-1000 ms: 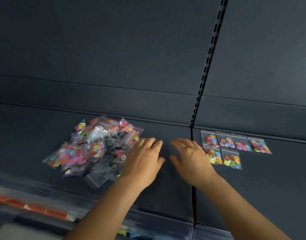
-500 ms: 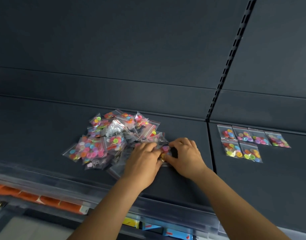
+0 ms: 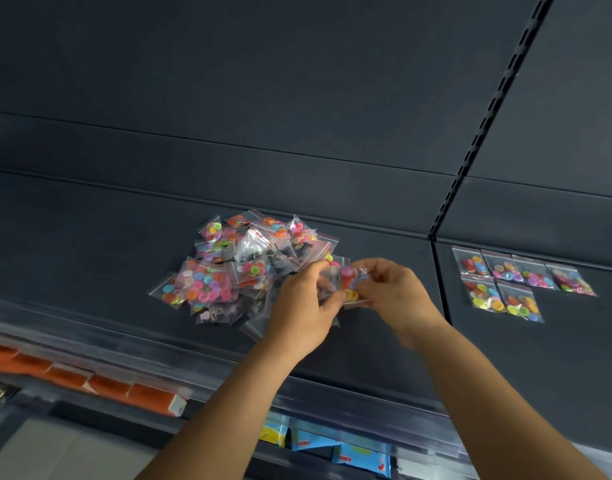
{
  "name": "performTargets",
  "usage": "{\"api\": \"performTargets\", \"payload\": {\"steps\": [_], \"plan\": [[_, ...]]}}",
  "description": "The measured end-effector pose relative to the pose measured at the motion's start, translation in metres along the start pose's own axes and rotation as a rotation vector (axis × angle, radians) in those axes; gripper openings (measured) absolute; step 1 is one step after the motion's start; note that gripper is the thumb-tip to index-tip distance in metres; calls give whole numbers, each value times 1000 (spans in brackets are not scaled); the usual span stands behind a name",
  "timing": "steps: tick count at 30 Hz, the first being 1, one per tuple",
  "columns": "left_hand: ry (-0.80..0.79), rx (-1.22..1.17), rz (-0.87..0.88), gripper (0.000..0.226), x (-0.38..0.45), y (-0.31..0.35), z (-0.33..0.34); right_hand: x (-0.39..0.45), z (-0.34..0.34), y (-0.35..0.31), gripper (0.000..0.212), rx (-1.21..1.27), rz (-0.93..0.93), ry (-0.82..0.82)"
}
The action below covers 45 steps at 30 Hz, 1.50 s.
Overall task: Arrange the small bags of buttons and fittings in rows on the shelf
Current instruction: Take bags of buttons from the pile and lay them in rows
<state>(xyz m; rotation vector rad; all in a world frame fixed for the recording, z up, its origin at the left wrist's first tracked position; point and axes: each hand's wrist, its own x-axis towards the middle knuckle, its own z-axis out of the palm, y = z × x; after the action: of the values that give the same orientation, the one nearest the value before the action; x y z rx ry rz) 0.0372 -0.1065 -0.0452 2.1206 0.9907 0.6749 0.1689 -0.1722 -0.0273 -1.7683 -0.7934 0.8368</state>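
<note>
Progress: early | done: six bags in rows point(image 3: 519, 282) at 3 o'clock on the shelf point(image 3: 90, 237) | left: loose pile point(image 3: 242, 268) at 10 o'clock | now: left hand point(image 3: 306, 306) and right hand point(image 3: 391, 292) fingers pinching one button bag point(image 3: 349, 282) between them, centre.

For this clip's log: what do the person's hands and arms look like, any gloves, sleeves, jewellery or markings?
Both arms are bare from the lower frame edge up to the wrists: no sleeves show. The left hand and right hand wear no gloves. No watch, bracelet or ring is visible on either, and no markings or tape. Fingernails are too blurred to describe.
</note>
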Motion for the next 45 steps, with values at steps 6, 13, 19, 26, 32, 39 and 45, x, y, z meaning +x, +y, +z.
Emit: {"api": "performTargets", "payload": {"steps": [6,13,19,26,32,39,45], "plan": [[12,-233,-154,21,-3,1,-19,-4,27,-13,10,312,8,-59],[98,-192,-167,5,-3,-18,-57,5,55,-34,11,51,-108,-178],[246,-469,-324,3,-1,-32,-89,15,84,-51,21,186,-39,-245],[337,-484,-430,8,0,-51,-113,32,110,-61,15,-260,-225,-134],[271,-366,-437,21,-3,-64,-120,49,120,-59,27,-799,-374,-322],[277,-307,-386,13,-1,-69,-119,54,123,-59,26,-900,-342,-306],[293,-361,-371,20,3,-64,-119,51,105,-63,17,-367,-174,-192]]}}
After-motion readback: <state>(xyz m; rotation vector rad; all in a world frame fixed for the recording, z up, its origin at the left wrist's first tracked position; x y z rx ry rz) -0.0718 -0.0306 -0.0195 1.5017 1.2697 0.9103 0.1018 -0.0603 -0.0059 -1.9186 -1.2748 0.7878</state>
